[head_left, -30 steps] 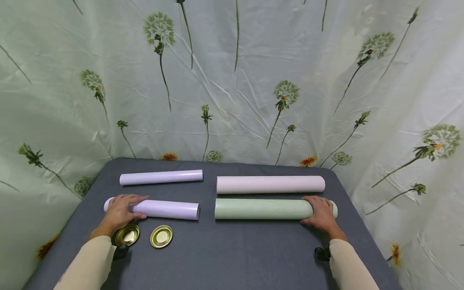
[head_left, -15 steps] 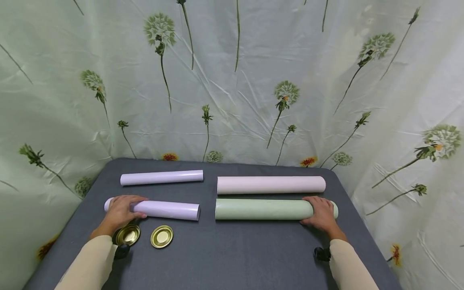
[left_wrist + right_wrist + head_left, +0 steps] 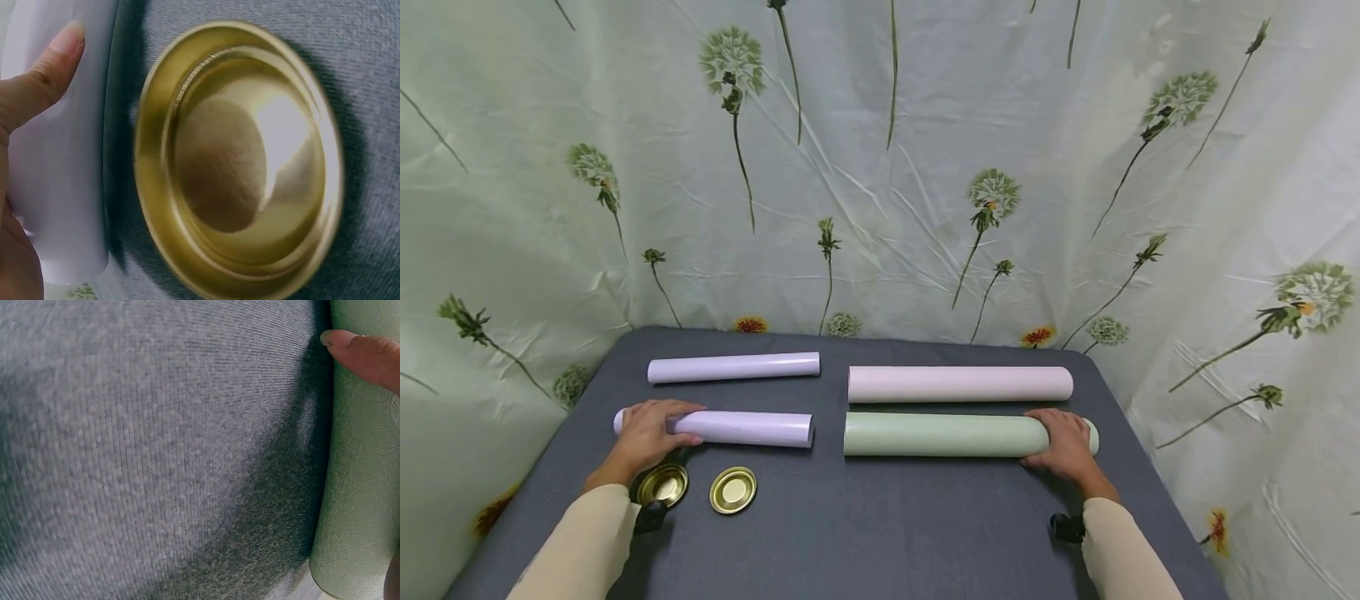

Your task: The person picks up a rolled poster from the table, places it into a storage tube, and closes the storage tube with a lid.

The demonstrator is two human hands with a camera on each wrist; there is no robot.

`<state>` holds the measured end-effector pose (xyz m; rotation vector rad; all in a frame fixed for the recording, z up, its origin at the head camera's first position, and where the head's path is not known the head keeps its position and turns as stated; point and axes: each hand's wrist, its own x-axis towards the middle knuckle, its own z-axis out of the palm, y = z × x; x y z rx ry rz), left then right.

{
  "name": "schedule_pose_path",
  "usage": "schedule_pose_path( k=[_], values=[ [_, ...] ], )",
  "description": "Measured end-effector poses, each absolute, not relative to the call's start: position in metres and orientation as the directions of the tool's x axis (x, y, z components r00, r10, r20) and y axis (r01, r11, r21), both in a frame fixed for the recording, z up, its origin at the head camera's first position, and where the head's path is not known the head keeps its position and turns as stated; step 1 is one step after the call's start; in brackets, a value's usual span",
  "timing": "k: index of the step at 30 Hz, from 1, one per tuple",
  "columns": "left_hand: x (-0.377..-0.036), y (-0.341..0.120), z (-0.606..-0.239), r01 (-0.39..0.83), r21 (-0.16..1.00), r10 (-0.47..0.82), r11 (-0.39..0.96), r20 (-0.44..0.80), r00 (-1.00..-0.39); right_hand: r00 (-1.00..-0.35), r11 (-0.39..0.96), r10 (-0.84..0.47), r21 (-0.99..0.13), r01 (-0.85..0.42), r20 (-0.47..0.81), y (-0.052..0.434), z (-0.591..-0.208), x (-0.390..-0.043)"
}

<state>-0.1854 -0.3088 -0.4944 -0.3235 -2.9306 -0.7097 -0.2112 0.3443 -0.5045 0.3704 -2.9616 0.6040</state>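
My left hand [image 3: 650,437] grips a glossy lavender roll [image 3: 752,427] near its left end. The thumb [image 3: 62,53] lies along the roll's near side in the left wrist view; the other fingers go over the top and are mostly hidden. On the right, my right hand [image 3: 1062,442] holds a pale green roll [image 3: 943,435] near its right end. That roll has a lightly textured surface, and the thumb [image 3: 362,353] presses its near side in the right wrist view. Both rolls lie crosswise, nearly level with each other.
Behind are a thinner lavender roll [image 3: 733,367] and a pale pink roll [image 3: 958,384]. Two gold round lids or dishes, one by my left wrist [image 3: 664,486] and another gold lid [image 3: 733,490], lie on the grey cloth-covered table [image 3: 880,533]. A floral curtain [image 3: 880,208] surrounds the table.
The lavender roll in my left hand has shifted slightly away from me, its right end most. My right hand and the green roll stay in place.
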Motion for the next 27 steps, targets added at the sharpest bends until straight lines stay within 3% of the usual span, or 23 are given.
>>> schedule_pose_path(
  k=[27],
  values=[
    [-0.188, -0.307, -0.448, 0.327, 0.363, 0.229, 0.873, 0.288, -0.93, -0.954, 0.871, -0.199, -0.405, -0.277, 0.224, 0.342, -0.506, -0.207]
  ],
)
